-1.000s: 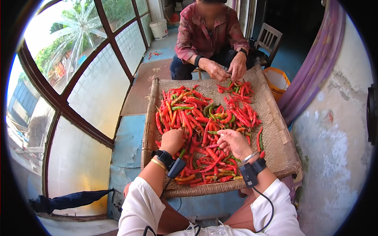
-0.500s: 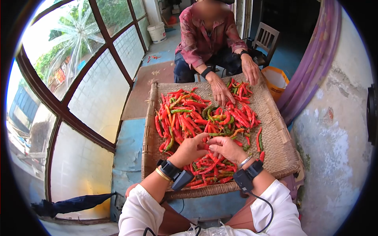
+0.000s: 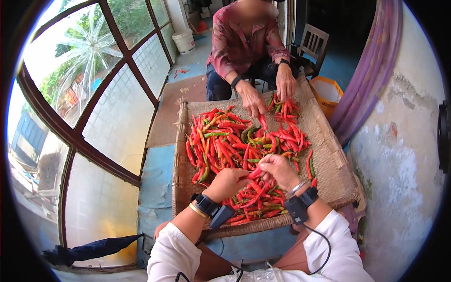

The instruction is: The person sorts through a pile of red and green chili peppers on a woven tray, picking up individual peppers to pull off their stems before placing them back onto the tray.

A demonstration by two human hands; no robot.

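Both of the person's hands met over the near half of the woven tray (image 3: 329, 160), which sat low between the two people so that each could reach the heap from their own side. The left hand (image 3: 228, 182) and the right hand (image 3: 281, 170) held a single red chilli (image 3: 256, 173) between them, raised just clear of the pile. The left fingers were pressed together on its lower end, and the right fingers pinched its upper end, where a pale stalk seemed to stick up; a grip at both ends like that suits pulling a stem away from the pod, I would judge. Beneath the hands lay the chilli pile (image 3: 225, 141), mostly red with some green and orange pods, spread thin rather than stacked, so single pods were easy to pick out. Across the tray, another person's hand (image 3: 251, 101) pressed down among the far pods, with a smaller heap (image 3: 282, 105) kept apart just beside it.
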